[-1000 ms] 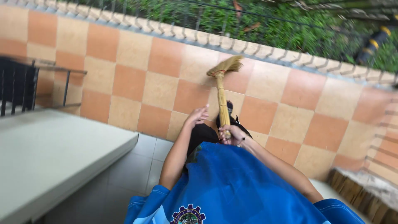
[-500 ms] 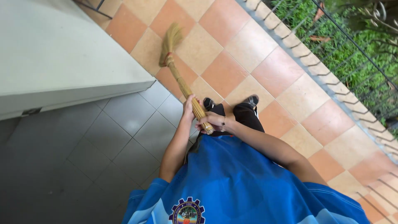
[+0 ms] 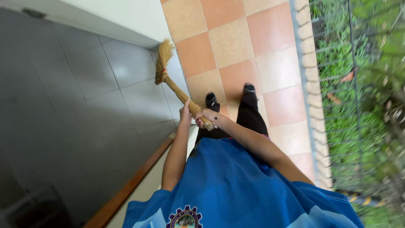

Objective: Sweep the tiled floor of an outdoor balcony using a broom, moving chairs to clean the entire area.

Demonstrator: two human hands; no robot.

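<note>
Straw broom: bundled stalk handle, fanned bristle head with a red binding just below the head. Landmark for all entries.

Right hand: fingers wrapped tight around the butt end of the broom handle.

Left hand: touching the handle just beside the right hand, on the head side; whether its fingers close fully cannot be told.

Bristle head: over the grey floor tiles, near the edge of the orange and tan tiles.

Black shoes: beyond the handle end, on the orange tiles.

Wire fence with greenery: well apart from the broom, past the stone kerb.
</note>
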